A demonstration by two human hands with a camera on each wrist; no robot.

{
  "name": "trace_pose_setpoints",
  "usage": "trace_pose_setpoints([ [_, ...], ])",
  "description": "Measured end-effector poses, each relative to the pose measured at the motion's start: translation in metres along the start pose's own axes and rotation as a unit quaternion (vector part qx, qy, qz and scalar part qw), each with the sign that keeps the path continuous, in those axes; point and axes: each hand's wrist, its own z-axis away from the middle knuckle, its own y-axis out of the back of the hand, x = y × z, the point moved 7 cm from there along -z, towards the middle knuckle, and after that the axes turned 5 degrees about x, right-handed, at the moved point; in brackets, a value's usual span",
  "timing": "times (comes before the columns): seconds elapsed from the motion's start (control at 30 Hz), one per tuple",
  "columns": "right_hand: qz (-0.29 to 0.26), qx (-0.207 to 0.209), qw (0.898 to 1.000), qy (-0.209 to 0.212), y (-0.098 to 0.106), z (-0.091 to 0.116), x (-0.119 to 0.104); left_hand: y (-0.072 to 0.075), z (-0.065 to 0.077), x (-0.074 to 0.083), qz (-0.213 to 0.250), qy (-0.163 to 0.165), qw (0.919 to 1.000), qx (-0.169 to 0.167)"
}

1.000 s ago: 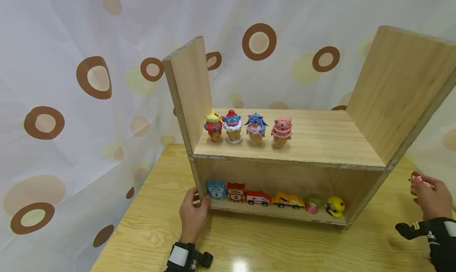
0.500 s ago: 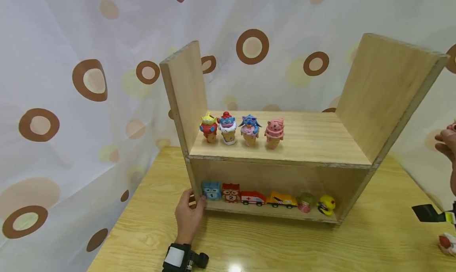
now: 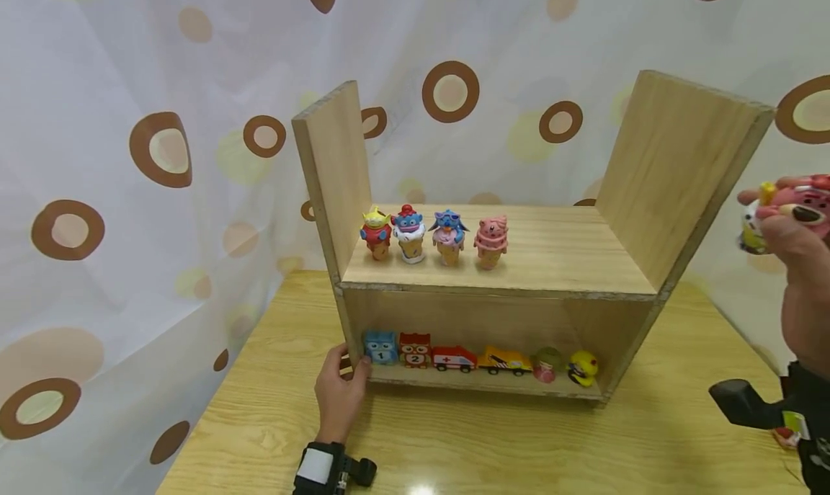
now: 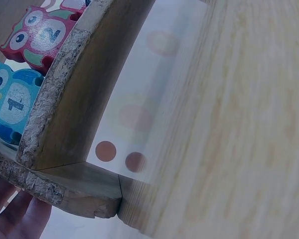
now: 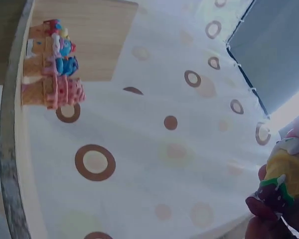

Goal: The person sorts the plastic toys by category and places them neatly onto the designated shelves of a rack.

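My left hand (image 3: pixel 341 394) grips the lower left side panel of a wooden shelf unit (image 3: pixel 499 291); its fingers (image 4: pixel 32 219) show under the corner in the left wrist view. Raised at the far right, my right hand (image 3: pixel 799 286) holds an ice-cream cone figurine (image 3: pixel 804 208) with a pink bear-like head. The same figurine (image 5: pixel 289 172) is partly cut off in the right wrist view. On the upper board stand several cone figurines, the rightmost a pink one (image 3: pixel 491 241), with bare board to its right.
Along the lower shelf sit a blue owl block (image 3: pixel 380 348), a red owl block (image 3: pixel 415 351), a toy ambulance (image 3: pixel 454 359), a yellow toy truck (image 3: pixel 504 361), a green-and-pink figure (image 3: pixel 546 365) and a yellow duck (image 3: pixel 583 367). A tall side panel (image 3: pixel 681 171) rises at right.
My right hand has risen from low near the table, bringing the cone figurine up beside the right panel. The head view has shifted slightly. My left hand keeps its grip on the shelf.
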Motion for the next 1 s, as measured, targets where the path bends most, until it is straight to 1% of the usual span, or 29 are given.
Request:
trace_pose_setpoints([
  [0.03,-0.017,-0.024,1.0,0.003,-0.017,0.004,-0.007,0.001,0.0,0.0,-0.002,0.001,1.0,0.002],
  [0.07,0.0,-0.002,1.0,-0.016,-0.031,0.012,-0.015,0.001,-0.001,-0.001,-0.003,0.004,1.0,0.002],
  [0.13,-0.001,-0.028,0.999,-0.029,-0.057,0.018,-0.024,0.001,-0.001,-0.002,-0.003,0.01,0.9999,0.001],
  [0.23,0.016,-0.043,0.997,-0.061,-0.081,0.023,-0.027,0.001,0.0,-0.003,-0.002,0.017,0.9998,-0.002],
  [0.27,0.027,-0.042,0.996,-0.07,-0.086,0.024,-0.026,0.0,0.0,-0.003,-0.001,0.019,0.9998,-0.004],
  [0.33,0.031,-0.047,0.995,-0.086,-0.093,0.026,-0.02,0.0,0.0,-0.003,0.0,0.02,0.9998,-0.003],
  [0.4,0.037,-0.05,0.993,-0.103,-0.099,0.026,-0.012,0.0,-0.001,-0.002,0.001,0.016,0.9999,0.0],
  [0.5,0.044,-0.066,0.989,-0.127,-0.107,0.027,0.002,0.002,-0.003,0.0,0.001,0.007,1.0,0.005],
  [0.57,0.066,-0.079,0.984,-0.146,-0.109,0.029,0.013,0.001,-0.003,0.002,0.0,0.003,1.0,0.003],
  [0.63,0.077,-0.094,0.979,-0.167,-0.111,0.03,0.024,0.001,-0.004,0.002,0.0,0.003,1.0,0.002],
  [0.7,0.118,-0.112,0.97,-0.182,-0.114,0.032,0.035,0.001,-0.004,0.002,-0.001,0.003,1.0,0.002],
  [0.77,0.172,-0.131,0.958,-0.187,-0.118,0.033,0.045,0.001,-0.004,0.002,-0.001,0.004,1.0,0.002],
  [0.8,0.197,-0.139,0.952,-0.19,-0.12,0.033,0.05,0.001,-0.004,0.002,0.0,0.005,1.0,0.001],
  [0.87,0.262,-0.157,0.933,-0.189,-0.125,0.033,0.059,0.001,-0.004,0.001,0.001,0.006,1.0,0.0],
  [0.93,0.296,-0.172,0.92,-0.188,-0.131,0.033,0.065,0.001,-0.003,0.001,0.002,0.008,1.0,-0.002],
  [1.0,0.314,-0.186,0.912,-0.188,-0.136,0.032,0.07,0.001,-0.002,0.001,0.003,0.007,1.0,-0.003],
])
